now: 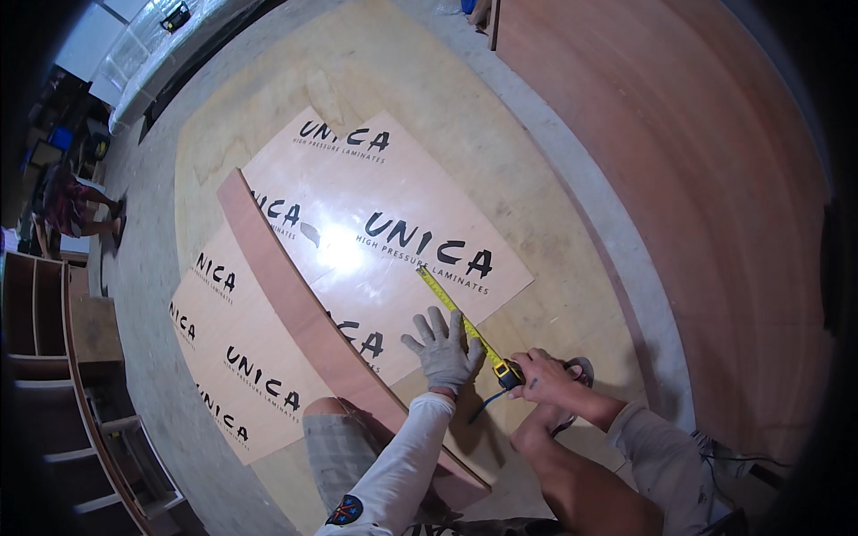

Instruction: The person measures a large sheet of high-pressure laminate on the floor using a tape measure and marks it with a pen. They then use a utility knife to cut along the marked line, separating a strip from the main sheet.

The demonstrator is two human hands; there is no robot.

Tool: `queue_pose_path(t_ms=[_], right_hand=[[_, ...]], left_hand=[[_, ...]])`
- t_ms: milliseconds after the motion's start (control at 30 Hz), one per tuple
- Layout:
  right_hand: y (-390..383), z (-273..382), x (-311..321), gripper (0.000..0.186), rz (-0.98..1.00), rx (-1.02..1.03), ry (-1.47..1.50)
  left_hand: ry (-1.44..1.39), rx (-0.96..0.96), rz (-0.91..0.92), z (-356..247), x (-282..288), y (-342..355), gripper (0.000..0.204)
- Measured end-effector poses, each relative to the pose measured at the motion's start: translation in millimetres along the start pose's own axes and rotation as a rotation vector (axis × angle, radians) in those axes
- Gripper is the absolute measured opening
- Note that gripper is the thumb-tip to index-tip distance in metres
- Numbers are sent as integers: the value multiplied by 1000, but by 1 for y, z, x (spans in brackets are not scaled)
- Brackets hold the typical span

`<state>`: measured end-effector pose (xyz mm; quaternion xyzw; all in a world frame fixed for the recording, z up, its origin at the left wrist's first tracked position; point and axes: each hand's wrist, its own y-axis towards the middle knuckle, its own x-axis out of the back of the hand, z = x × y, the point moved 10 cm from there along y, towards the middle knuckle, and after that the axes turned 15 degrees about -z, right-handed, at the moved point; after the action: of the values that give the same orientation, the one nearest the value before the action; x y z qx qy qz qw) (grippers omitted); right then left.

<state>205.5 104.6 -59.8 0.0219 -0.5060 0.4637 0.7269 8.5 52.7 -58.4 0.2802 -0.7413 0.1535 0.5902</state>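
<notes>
My left hand (pixel 443 349), in a grey glove, lies with fingers spread on the pinkish laminate sheet (pixel 335 188), right beside the yellow tape blade. Bare, my right hand (pixel 543 375) is closed round the black and yellow tape measure (pixel 508 373) near the sheet's right edge. From its case the yellow blade (pixel 456 314) runs up and left over the sheet, its end lying by the printed lettering. A long reddish-brown wooden strip (pixel 295 295) rests across the sheet to the left of my left hand and passes under my left forearm.
Under the sheet is a large plywood board (pixel 500 152) on the concrete floor. A big reddish-brown panel (pixel 661 170) stands along the right. Wooden shelving (pixel 67 384) is at the left, and another person (pixel 76 204) is at the far left. A plastic-covered surface (pixel 170 58) lies at the upper left.
</notes>
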Motion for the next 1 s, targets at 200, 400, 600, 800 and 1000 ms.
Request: queue_pose_path(t_ms=[200,400,600,800,1000], right_hand=[[-11,19,-17,82,-64,-20,75],[3,29,1,69,-75,61,151],[31,22,-1,64,50,-103,109],[32,19,-7,74,53,-129,90],[25,29,-12,74,32,-64,37]], left_hand=[[-14,-1,8,3,0,0,74],[-2,-13,-15,3,5,1,73],[1,-15,7,1,2,1,72],[15,-29,-13,1,-4,-1,72],[15,-7,52,4,-7,-1,74]])
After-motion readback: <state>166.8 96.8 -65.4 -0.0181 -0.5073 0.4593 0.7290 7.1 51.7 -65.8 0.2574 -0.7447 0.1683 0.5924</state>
